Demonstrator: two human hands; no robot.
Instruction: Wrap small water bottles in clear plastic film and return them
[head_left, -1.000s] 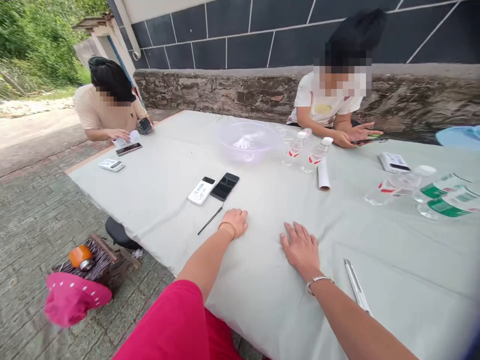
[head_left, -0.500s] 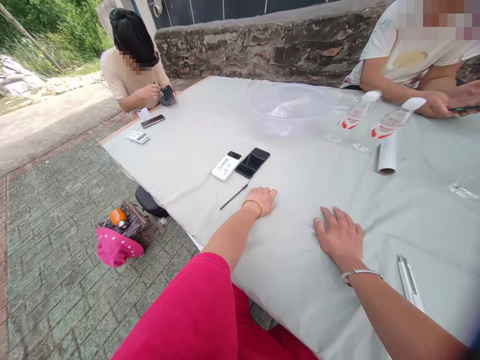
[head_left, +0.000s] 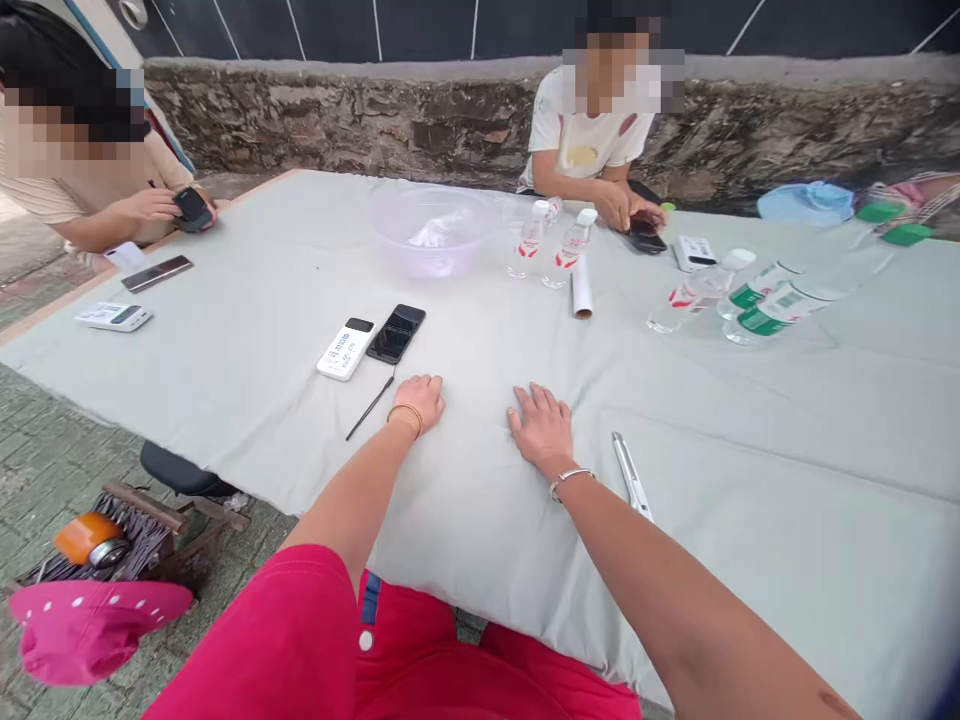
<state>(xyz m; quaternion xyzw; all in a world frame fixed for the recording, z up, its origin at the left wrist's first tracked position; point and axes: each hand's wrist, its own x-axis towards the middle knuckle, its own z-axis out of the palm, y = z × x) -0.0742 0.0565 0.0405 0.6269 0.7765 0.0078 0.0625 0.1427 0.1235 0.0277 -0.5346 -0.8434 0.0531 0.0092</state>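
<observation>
My left hand [head_left: 421, 401] rests palm down on the cloth-covered table [head_left: 480, 520], fingers a little bent and holding nothing. Just beyond it lie a black smartphone [head_left: 397, 333] with a dark strap [head_left: 370, 408] and a white power bank [head_left: 346, 349] with a dark display. Flat on the cloth, fingers spread, my right hand [head_left: 542, 425] is empty too. A silver utility knife [head_left: 631, 475] lies to its right, partly behind my forearm.
A clear plastic basin [head_left: 431, 262], a paper roll [head_left: 581, 290] and several water bottles [head_left: 780, 310] stand or lie farther back. Two people sit across the table, each handling a device. At lower left are a pink hat [head_left: 90, 630] and an orange flask [head_left: 86, 540].
My view has swung to the right, bringing in more bottles, a blue hat and the table's right side. Both hands stay on the cloth. The person opposite has lowered their phone toward the table.
</observation>
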